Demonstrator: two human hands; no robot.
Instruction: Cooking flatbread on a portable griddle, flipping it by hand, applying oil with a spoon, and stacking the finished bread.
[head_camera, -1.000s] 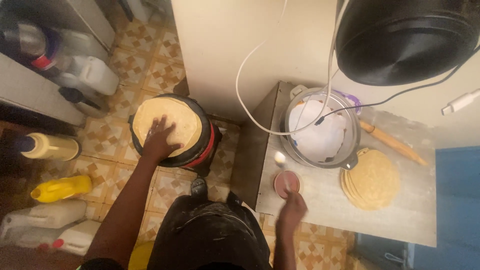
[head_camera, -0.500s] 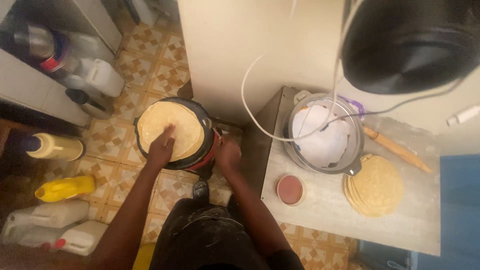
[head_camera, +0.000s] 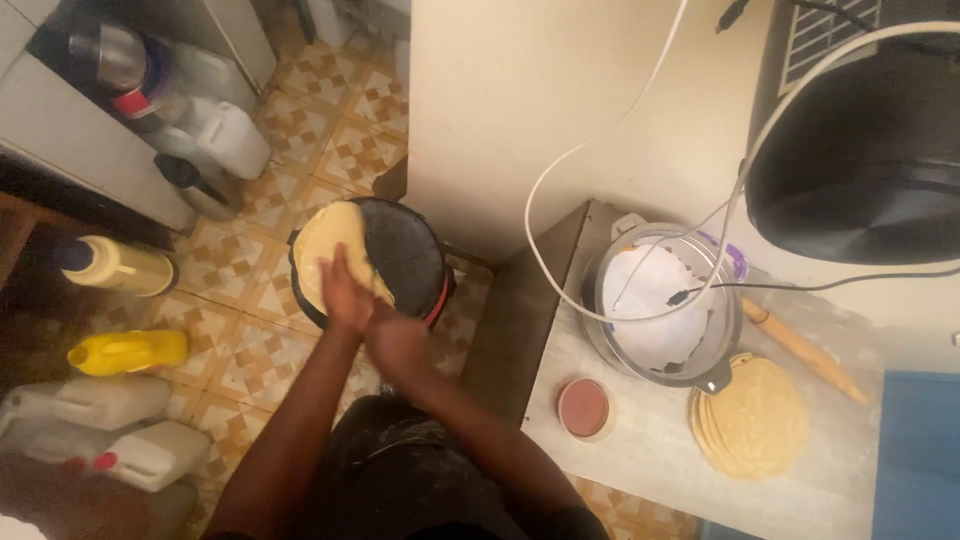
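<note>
Left hand: the left hand (head_camera: 345, 292) lies flat on the pale round flatbread (head_camera: 335, 250), fingers stretched out and together, pressing on the dough's lower edge.
Right hand: the right hand (head_camera: 398, 345) sits just beside the left, at about 4 o'clock from it, over the pan's near rim; whether it grips anything I cannot tell, it is blurred.
Flatbread: it covers only the left part of the round black griddle pan (head_camera: 405, 255), the right part bare and dark.
Pan: it stands low on the patterned tile floor (head_camera: 250, 340), at 9 o'clock from the grey stone counter (head_camera: 640, 450).
Counter: a round metal pot lined with white paper (head_camera: 660, 310) stands there, a white cable (head_camera: 560, 180) looping over it.
Stack: a pile of cooked golden flatbreads (head_camera: 755, 415) rests at 4 o'clock from the pot, touching its handle side.
Rolling pin: a wooden rolling pin (head_camera: 805, 350) lies tilted at 3 o'clock from the pot.
Small dish: a round reddish lid-like dish (head_camera: 585, 408) sits at 7 o'clock from the pot.
Floor, left: a yellow plastic bottle (head_camera: 128, 352) lies well apart from the pan, white plastic jugs (head_camera: 110, 420) below it.
</note>
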